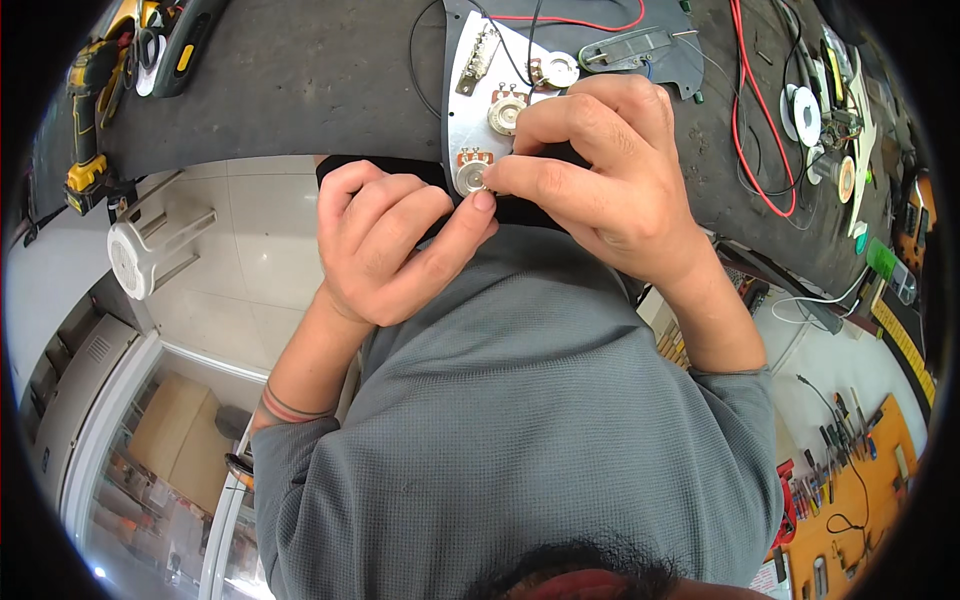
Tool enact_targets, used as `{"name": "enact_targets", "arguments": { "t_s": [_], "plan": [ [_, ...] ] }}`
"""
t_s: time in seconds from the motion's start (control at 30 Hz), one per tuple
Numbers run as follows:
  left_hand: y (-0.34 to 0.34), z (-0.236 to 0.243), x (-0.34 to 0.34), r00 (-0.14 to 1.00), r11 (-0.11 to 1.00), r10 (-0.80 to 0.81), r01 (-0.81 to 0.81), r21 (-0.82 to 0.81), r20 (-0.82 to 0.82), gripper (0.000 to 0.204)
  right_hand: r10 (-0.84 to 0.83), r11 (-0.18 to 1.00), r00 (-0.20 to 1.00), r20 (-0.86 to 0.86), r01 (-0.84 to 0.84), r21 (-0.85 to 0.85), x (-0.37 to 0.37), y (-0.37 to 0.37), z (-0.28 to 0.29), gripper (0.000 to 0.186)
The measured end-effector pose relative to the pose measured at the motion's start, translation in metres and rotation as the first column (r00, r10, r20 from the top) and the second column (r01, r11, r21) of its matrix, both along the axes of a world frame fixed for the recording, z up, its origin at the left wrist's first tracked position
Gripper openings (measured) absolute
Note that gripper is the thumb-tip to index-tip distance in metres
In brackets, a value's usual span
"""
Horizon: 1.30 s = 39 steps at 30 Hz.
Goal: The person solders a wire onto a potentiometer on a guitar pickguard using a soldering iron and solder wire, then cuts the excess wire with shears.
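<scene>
A guitar pickguard lies with its metallic shielded side up, its near end reaching past the bench edge. Fixed to it are a lever switch and three round potentiometers with brown terminal strips. At the nearest potentiometer both my hands meet. My right hand is closed, with a fingertip pressing the rim of that potentiometer. My left hand has curled fingers, its thumb tip against the pickguard's near edge just below. What lies between the left fingers is hidden. The middle potentiometer sits beside my right knuckles.
A grey-green pickup rests behind my right hand. Red wire and a white solder spool lie on the dark bench mat. A yellow and black drill is at far left; a white stool stands below.
</scene>
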<state>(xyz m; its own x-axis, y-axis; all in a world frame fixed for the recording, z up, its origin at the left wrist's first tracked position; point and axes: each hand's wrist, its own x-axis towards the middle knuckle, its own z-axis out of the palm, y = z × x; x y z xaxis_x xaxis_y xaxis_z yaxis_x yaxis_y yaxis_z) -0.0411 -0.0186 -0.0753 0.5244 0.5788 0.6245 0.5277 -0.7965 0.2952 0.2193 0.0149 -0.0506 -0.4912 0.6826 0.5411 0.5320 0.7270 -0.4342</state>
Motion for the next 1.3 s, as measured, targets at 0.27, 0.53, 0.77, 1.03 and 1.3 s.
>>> {"name": "enact_targets", "arguments": {
  "t_s": [0.27, 0.53, 0.77, 1.03, 1.3],
  "plan": [
    [0.0, -0.001, 0.001, 1.0, 1.0, -0.001, 0.002, -0.003, 0.011, 0.054, -0.008, 0.999, 1.0, -0.009, 0.008, -0.037, -0.001, 0.002, 0.001, 0.032],
    [-0.002, -0.002, 0.002, 1.0, 1.0, -0.002, 0.002, -0.008, 0.015, 0.054, 0.011, 0.999, 1.0, 0.012, -0.01, -0.041, 0.003, 0.002, 0.003, 0.031],
    [0.001, -0.002, 0.003, 1.0, 1.0, 0.001, 0.0, -0.01, 0.029, 0.054, 0.036, 0.998, 0.999, 0.017, -0.035, -0.045, 0.003, 0.006, 0.003, 0.028],
    [0.025, 0.03, -0.043, 0.996, 0.995, 0.091, -0.092, 0.046, 0.017, 0.04, -0.035, 0.996, 0.999, -0.038, 0.032, -0.082, -0.004, 0.007, 0.012, 0.031],
    [0.123, 0.065, -0.143, 0.636, 0.716, 0.697, -0.629, -0.302, 0.33, 0.019, -0.334, 0.927, 0.923, -0.192, 0.284, -0.246, -0.021, -0.013, 0.006, 0.021]
  ]
}}
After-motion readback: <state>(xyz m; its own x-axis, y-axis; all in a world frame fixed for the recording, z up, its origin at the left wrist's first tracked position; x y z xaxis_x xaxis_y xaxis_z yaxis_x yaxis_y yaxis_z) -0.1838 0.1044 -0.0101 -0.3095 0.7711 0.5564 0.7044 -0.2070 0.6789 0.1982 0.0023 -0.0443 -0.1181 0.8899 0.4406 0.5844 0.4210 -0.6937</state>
